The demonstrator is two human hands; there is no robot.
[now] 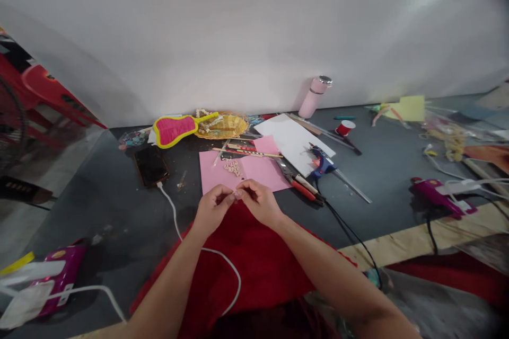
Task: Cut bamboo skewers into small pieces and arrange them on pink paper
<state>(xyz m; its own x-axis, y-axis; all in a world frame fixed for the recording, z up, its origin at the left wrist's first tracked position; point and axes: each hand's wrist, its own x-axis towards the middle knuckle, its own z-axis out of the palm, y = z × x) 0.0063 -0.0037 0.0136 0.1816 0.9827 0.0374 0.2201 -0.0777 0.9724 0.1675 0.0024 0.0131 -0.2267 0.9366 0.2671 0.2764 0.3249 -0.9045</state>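
Note:
My left hand and my right hand meet at the fingertips above the near edge of the pink paper. Both are pinched round something small and pale, too small to name. Just beyond them, a small pile of beige pieces lies on the paper. Red-handled pliers rest to the right of my right hand, beside a blue glue gun. Red cloth spreads beneath my forearms.
A phone with a white cable lies left. Behind are a pink-and-yellow paddle shape, a yellow basket, white paper, a pink bottle and a red spool. Purple power strips sit at both sides.

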